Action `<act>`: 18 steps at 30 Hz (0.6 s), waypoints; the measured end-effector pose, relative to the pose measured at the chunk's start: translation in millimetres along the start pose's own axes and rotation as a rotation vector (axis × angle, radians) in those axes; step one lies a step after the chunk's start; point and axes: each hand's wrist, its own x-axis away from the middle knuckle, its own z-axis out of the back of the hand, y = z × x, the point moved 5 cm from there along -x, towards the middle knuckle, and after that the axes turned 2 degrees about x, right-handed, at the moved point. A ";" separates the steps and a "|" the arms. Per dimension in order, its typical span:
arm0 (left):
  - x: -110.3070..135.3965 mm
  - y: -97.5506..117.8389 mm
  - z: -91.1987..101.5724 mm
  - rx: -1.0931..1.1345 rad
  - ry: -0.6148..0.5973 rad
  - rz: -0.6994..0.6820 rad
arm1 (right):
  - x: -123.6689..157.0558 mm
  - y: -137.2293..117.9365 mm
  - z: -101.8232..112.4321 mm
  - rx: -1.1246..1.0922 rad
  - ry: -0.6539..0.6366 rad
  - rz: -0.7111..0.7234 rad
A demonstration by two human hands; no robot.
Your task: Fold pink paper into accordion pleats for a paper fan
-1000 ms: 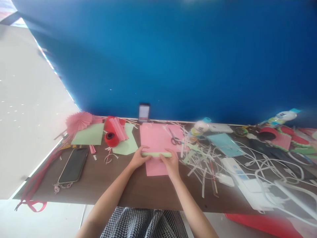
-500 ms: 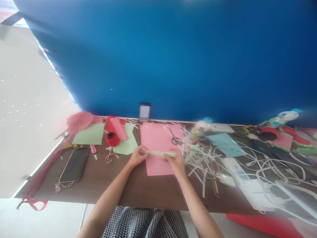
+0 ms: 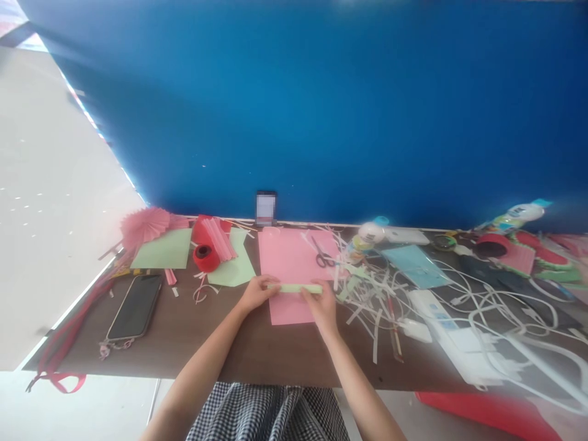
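Note:
A narrow folded strip of light green paper (image 3: 294, 288) lies level between my two hands, above a pink sheet of paper (image 3: 294, 260). My left hand (image 3: 257, 292) pinches its left end, fingers closed. At the other end my right hand (image 3: 323, 301) grips it between thumb and fingers. Scissors (image 3: 323, 254) with dark handles rest on the pink sheet, just beyond my right hand. The green strip and my hands cover part of the sheet's lower half.
Left are a dark phone (image 3: 135, 306), a red tape roll (image 3: 206, 258), green paper (image 3: 162, 249) and a pleated pink fan (image 3: 144, 225). Paper scraps (image 3: 372, 294), a glue bottle (image 3: 370, 234), a power strip (image 3: 459, 340) and tangled white cables (image 3: 487, 300) crowd the right. A small phone (image 3: 266, 209) stands against the blue panel.
Both hands keep hold of the green paper strip, which has come down slightly and now lies straighter. My right hand has shifted a little to the left. The whole view has moved slightly.

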 end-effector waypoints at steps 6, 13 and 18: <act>7.1 14.4 -8.0 -0.244 -0.055 -0.240 | 6.0 -41.0 -22.0 0.696 -0.190 0.555; 10.9 21.7 -6.7 -0.305 -0.048 -0.284 | -2.7 -42.7 -43.2 0.827 -0.543 0.517; 8.5 17.8 -6.4 -0.242 -0.088 -0.232 | -3.2 -42.9 -36.0 0.830 -0.611 0.529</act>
